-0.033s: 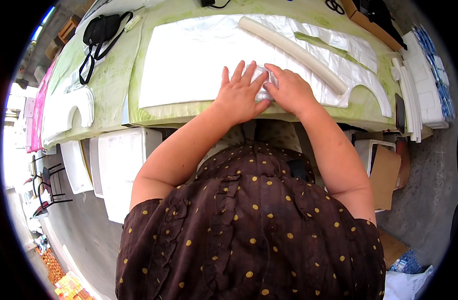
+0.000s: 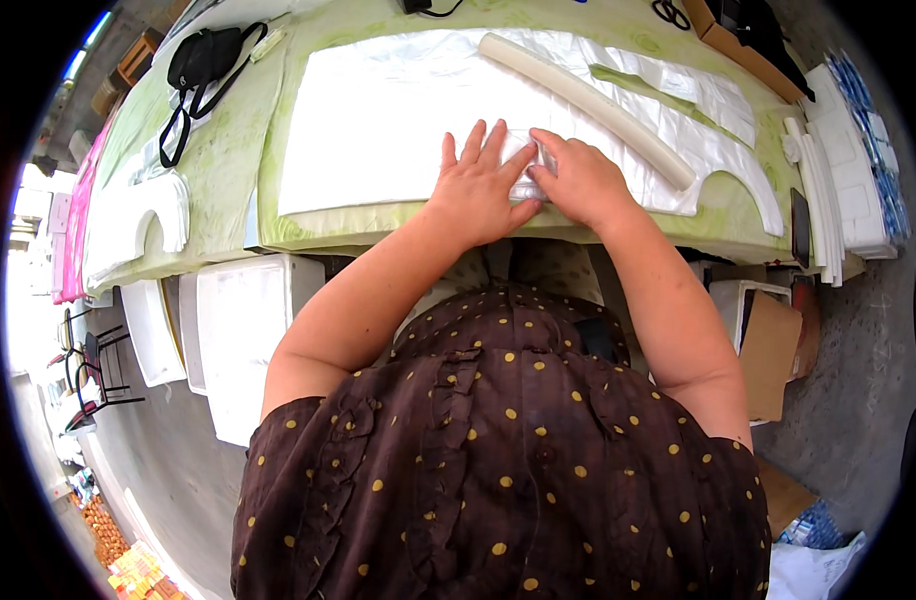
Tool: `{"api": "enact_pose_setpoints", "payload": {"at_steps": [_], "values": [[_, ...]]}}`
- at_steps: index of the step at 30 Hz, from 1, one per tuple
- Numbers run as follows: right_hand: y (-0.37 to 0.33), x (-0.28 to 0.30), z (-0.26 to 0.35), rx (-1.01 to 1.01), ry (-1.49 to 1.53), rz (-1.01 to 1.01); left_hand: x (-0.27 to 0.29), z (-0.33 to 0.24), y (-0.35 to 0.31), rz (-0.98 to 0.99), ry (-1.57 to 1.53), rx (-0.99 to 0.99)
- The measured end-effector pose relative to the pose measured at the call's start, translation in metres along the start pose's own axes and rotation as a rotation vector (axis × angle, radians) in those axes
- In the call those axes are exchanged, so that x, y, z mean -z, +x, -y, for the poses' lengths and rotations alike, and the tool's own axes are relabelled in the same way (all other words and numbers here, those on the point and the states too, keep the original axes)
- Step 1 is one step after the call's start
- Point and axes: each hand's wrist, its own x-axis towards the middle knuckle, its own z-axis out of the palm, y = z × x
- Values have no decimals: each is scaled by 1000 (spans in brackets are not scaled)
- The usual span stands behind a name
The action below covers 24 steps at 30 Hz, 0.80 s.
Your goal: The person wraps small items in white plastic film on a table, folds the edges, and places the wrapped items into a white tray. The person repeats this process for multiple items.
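A stack of thin white plastic bags [image 2: 368, 130], with cut-out handle shapes at its right end, lies flat across the table. My left hand [image 2: 475, 190] rests palm down on the stack near its front edge, fingers spread. Just to its right, my right hand [image 2: 583, 180] has its fingers curled, with index finger and thumb against a wrinkled patch of film between the two hands. The right hand's other fingertips are hidden. A long off-white tube [image 2: 588, 105] lies slantwise on the stack, beyond my right hand.
The table wears a green patterned cloth [image 2: 268, 100]. A black bag with a strap [image 2: 206, 60] lies at the far left, above another white bag stack [image 2: 138, 225]. Scissors [image 2: 670, 12] and a cardboard box [image 2: 743, 45] are at the far right. White bins [image 2: 243, 340] stand below.
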Motion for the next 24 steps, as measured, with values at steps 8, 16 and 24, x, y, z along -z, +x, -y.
{"api": "enact_pose_setpoints", "payload": {"at_steps": [8, 16, 24], "values": [[7, 7, 4, -45, 27, 107, -5, -4, -80, -103, -888, 50], [-69, -16, 20, 333, 162, -58, -25, -19, -75, 160, -2169, 837], [-91, -49, 25, -79, 1011, -1, -25, -23, -90, 115, -2092, 750]]}}
